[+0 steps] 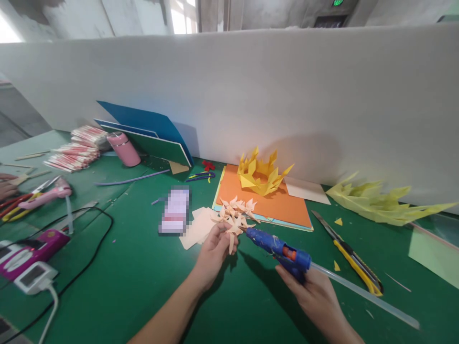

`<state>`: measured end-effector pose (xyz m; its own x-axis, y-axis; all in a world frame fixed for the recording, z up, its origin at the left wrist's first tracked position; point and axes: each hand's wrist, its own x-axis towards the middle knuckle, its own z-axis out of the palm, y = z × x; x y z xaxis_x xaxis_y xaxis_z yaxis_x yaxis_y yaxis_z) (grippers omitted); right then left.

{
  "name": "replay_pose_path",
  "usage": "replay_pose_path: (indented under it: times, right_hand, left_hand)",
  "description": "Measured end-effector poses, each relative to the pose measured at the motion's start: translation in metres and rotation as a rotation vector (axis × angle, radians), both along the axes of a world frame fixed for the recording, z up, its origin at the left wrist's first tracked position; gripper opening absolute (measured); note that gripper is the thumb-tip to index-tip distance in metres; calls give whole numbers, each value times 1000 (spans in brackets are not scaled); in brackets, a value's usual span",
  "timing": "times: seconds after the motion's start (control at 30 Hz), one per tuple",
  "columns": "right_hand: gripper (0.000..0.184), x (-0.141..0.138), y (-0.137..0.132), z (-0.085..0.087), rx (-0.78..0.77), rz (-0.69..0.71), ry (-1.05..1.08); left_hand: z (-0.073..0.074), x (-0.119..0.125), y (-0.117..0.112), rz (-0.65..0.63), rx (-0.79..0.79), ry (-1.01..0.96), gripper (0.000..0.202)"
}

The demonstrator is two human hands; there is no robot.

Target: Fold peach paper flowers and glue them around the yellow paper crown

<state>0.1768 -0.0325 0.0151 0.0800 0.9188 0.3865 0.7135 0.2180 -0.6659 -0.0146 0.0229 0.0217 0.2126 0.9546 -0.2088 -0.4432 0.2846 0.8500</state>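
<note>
From where I sit at the remote feed, I read the clock around the spiky peach paper piece, just below the middle of my view. My left hand, at seven o'clock, has its thumb and fingers closed in a pinch on the paper's lower edge. My right hand, at four to five o'clock, is wrapped around the handle of the blue hot-glue gun; the trigger finger I cannot make out. The nozzle meets the paper's right side, whether touching or just beside it I cannot tell, and a clear glue stick juts from the gun's rear.

At one o'clock I have a yellow paper crown standing on an orange sheet. A yellow utility knife lies between three and four, and a yellow-green spiked paper strip just short of three. Loose peach sheets lie toward nine, with a smartphone just beyond, its screen blurred out.
</note>
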Motion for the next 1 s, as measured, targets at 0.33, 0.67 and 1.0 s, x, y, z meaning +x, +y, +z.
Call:
replay_pose_path:
  times: [0.33, 0.67, 1.0]
  right_hand:
    - [38, -1, 2, 4, -115, 105, -64]
    - [33, 34, -3, 0, -205, -169, 440]
    - [49, 123, 32, -2, -111, -381, -173]
  left_hand:
    - [6, -1, -1, -6, -148, -103, 31]
    - [8, -3, 0, 14, -165, -104, 32]
    - [7, -1, 1, 36, -102, -60, 34]
